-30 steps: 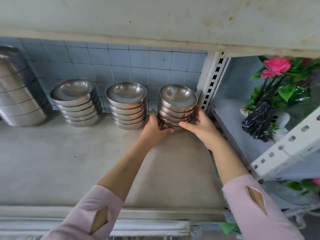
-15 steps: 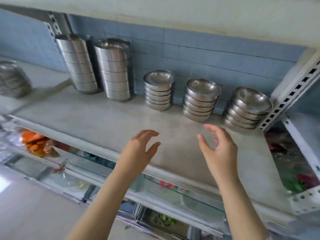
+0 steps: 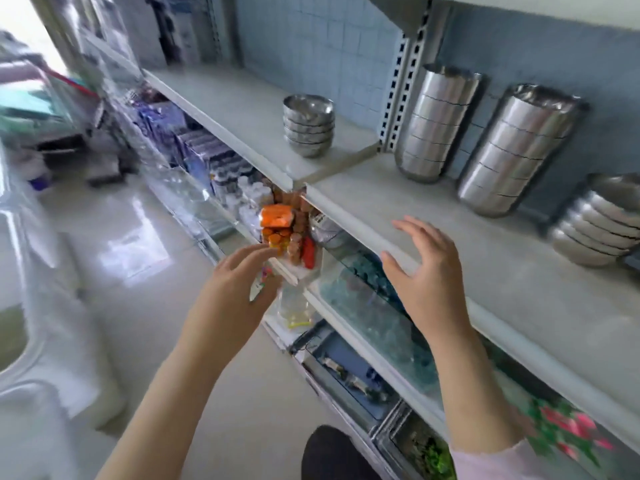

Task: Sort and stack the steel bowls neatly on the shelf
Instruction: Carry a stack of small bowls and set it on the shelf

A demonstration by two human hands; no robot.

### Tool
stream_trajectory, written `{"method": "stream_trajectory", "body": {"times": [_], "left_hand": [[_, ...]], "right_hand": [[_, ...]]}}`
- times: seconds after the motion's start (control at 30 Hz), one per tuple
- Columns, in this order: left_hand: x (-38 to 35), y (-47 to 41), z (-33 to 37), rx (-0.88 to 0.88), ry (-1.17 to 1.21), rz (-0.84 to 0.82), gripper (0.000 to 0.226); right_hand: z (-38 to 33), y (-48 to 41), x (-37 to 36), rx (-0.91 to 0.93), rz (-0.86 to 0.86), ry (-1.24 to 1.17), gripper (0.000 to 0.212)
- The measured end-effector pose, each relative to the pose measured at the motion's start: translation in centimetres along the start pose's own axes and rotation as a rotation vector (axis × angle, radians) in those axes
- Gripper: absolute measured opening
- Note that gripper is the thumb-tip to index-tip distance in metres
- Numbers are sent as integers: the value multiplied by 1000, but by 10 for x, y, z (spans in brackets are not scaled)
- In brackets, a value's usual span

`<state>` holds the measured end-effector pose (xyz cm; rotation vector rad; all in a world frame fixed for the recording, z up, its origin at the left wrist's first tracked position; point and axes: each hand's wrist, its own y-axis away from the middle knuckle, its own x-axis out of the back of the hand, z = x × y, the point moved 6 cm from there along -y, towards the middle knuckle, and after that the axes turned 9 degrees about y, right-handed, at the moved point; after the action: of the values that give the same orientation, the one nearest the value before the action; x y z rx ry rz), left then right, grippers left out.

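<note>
both hands, left [image 3: 239, 289] and right [image 3: 429, 275], are hanging open and empty before the shelf [image 3: 519, 282], where tall stacks [image 3: 434, 123] are standing done, while a short bowl pile [image 3: 309, 124] further left is probably waiting.

Counts, top shelf [image 3: 519, 271]: four stacks of steel ware are standing in view. Two tall stacks of deep bowls, left one [image 3: 437, 121] showing six, right one [image 3: 516, 150] six. Small bowl stack [image 3: 309, 124] is showing four. Shallow bowl stack [image 3: 599, 226], edge-cut, about five. Two hands are showing.
</note>
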<state>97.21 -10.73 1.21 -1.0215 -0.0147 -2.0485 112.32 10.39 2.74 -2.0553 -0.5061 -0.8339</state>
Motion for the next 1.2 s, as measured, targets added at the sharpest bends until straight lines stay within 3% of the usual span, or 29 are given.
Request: {"method": "stream_trajectory", "body": {"times": [0.17,0.37,0.63,0.9,1.1,1.2], "left_hand": [[26,-38,-57,62,9,18,39],[44,-137,-121,71,-1,-10,43],[46,-266,-170,26,72,-16,45],[-26,-362,-169,-61,207,-335,64],[-81,-414,-179,-9,442,-626,101],[-94,-431,-176,-15,557,-737,110]], "right_hand": [[-36,-50,-71,55,-65,-52,42],[-40,-144,-149,4,-11,-85,45],[-32,-262,-202,-134,78,-121,81],[-13,-269,-229,-499,-81,-402,100],[-12,-269,-248,-648,4,-564,87],[-12,-267,-251,-714,51,-570,78]]}}
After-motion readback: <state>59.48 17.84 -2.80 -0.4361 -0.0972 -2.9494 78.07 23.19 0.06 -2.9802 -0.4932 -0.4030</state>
